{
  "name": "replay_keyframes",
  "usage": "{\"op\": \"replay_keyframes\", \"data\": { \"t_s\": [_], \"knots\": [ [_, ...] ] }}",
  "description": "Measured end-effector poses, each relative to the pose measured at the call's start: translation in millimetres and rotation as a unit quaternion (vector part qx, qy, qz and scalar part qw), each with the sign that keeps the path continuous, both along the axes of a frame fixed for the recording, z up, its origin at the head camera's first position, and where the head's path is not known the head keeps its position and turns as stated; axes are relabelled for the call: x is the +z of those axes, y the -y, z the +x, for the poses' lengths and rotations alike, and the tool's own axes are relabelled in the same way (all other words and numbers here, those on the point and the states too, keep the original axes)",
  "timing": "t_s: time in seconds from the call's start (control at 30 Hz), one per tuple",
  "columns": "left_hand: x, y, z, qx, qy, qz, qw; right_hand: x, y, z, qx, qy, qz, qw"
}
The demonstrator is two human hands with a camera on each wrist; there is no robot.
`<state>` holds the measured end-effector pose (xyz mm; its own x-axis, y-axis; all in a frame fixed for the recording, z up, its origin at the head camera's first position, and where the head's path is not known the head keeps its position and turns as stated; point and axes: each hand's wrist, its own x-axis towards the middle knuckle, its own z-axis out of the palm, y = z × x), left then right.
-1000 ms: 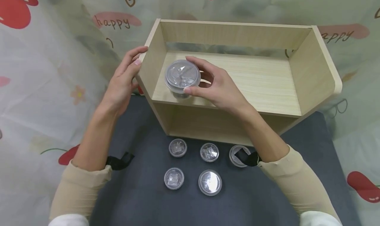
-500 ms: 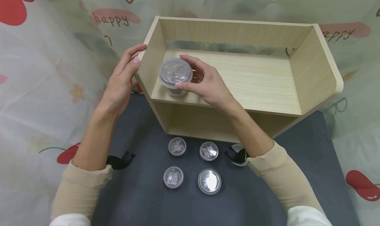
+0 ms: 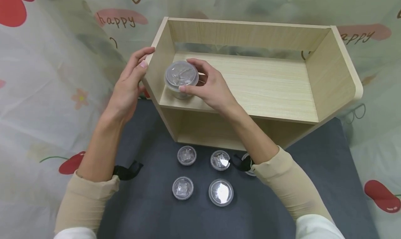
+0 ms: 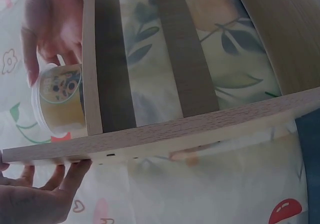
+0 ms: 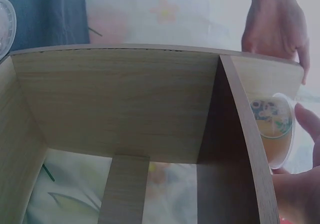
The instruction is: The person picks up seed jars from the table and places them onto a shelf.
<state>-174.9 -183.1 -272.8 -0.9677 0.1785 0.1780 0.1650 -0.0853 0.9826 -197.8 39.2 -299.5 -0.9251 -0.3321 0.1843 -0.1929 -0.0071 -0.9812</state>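
Note:
My right hand [image 3: 210, 84] pinches a clear plastic cup [image 3: 181, 75] by its lidded rim, thumb in front and fingers behind. The cup stands upright at the left end of the upper shelf of a pale wooden shelf unit [image 3: 269, 87]. In the left wrist view the cup [image 4: 62, 101] shows a printed pattern and yellowish contents, its base right at the shelf board. My left hand [image 3: 131, 80] grips the unit's left side panel, fingers over its outer edge. In the right wrist view, the left hand [image 5: 277, 29] is beyond the panel.
Several smaller lidded cups stand on the dark table in front of the unit, among them one cup [image 3: 187, 155] near its lower edge and a shiny-lidded cup [image 3: 221, 192]. Another is partly behind the right sleeve [image 3: 282, 176]. A printed curtain [image 3: 47, 75] surrounds the table.
My right hand has moved the cup leftward along the upper shelf, closer to the left side panel. The left hand has kept its grip on the panel.

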Motion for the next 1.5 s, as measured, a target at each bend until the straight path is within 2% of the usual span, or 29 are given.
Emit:
{"op": "replay_keyframes", "data": {
  "t_s": [0.23, 0.63, 0.83, 1.27, 1.5],
  "knots": [
    [-0.5, 2, 2.8, 0.003, -0.002, 0.008, 1.0000, -0.7, 8, -0.8, -0.022, 0.018, 0.017, 0.999],
    [-1.4, 5, 2.5, 0.012, -0.002, 0.004, 0.9999, 0.4, 14, -1.1, -0.030, 0.018, 0.062, 0.997],
    [-1.5, 5, 2.2, 0.016, -0.006, 0.003, 0.9999, 1.1, 12, 0.6, -0.023, 0.012, 0.049, 0.998],
    [2.3, 6, 3.4, 0.028, -0.004, -0.015, 0.9995, 0.6, -18, 26.6, -0.047, 0.008, 0.008, 0.999],
    [3.2, 5, 2.8, 0.029, -0.008, -0.009, 0.9995, -0.1, -35, 42.1, -0.044, -0.020, -0.019, 0.999]
  ]
}}
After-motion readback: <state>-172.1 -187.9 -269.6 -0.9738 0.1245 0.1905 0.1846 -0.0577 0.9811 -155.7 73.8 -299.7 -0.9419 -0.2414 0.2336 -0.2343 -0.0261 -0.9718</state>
